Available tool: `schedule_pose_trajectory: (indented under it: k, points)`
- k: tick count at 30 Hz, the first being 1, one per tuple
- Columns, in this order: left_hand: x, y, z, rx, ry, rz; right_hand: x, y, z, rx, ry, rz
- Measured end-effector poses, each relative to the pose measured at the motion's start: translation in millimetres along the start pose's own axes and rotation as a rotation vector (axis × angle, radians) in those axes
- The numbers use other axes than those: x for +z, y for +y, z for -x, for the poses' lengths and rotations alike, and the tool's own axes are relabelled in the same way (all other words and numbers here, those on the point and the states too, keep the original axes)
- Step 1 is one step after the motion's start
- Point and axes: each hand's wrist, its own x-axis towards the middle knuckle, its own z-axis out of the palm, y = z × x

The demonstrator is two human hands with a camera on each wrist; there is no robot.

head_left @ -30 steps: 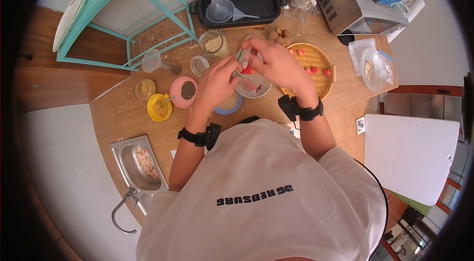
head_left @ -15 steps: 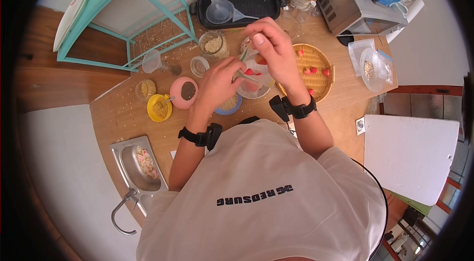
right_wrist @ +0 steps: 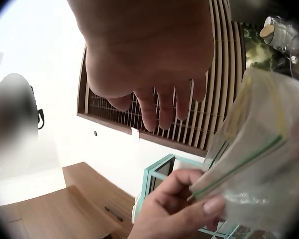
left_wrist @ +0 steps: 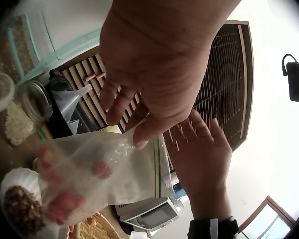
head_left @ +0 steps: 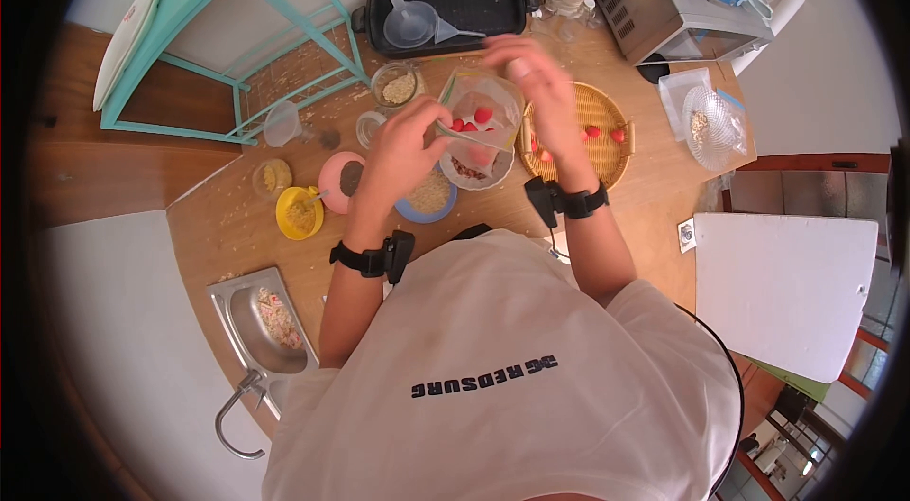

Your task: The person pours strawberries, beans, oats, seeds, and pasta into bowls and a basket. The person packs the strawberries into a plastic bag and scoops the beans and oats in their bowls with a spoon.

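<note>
My left hand pinches the edge of a clear zip bag between thumb and fingers. Red strawberries lie inside the bag, which hangs with its mouth parted. To the right of the bag, my right hand is raised and blurred, holding nothing; its fingers extend in the right wrist view. Below the bag stands a white scalloped bowl with reddish-brown bits in it. A round wicker tray with several strawberry pieces on it sits just right of the right hand.
Blue, pink and yellow bowls of dry foods stand on the left. Behind are a jar of oats and a black griddle bearing funnels. A microwave is back right, a teal rack back left, a sink lower left.
My right hand has come away from the bag's mouth and moved up and right. The bag now faces up more openly, showing the strawberries inside. My left hand keeps its grip.
</note>
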Motion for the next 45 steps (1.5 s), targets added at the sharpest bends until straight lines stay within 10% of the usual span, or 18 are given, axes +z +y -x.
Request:
schedule_pose_trajectory:
  k: [5, 10, 18, 36, 39, 41, 45]
  points:
    - [-9, -1, 8, -0.072, 0.015, -0.008, -89, 85, 38, 0.447, 0.458, 0.417]
    - [-9, -5, 10, -0.049, 0.041, -0.027, -154, 184, 128, 0.952, 0.171, 1.129]
    - [-5, 1, 3, -0.036, -0.005, -0.027, -116, 181, 170, 0.744, 0.205, 1.441]
    - [-1, 0, 3, -0.082, -0.043, -0.001, -98, 197, 166, 0.711, 0.275, 1.288]
    - [-2, 0, 6, -0.081, -0.035, -0.002, -106, 207, 162, 0.784, 0.311, 1.033]
    - [-2, -2, 6, -0.078, -0.033, -0.018, -93, 175, 133, 0.823, 0.511, 0.304]
    - [-1, -4, 8, -0.072, -0.031, -0.024, -52, 77, 69, 0.677, 0.48, -0.047]
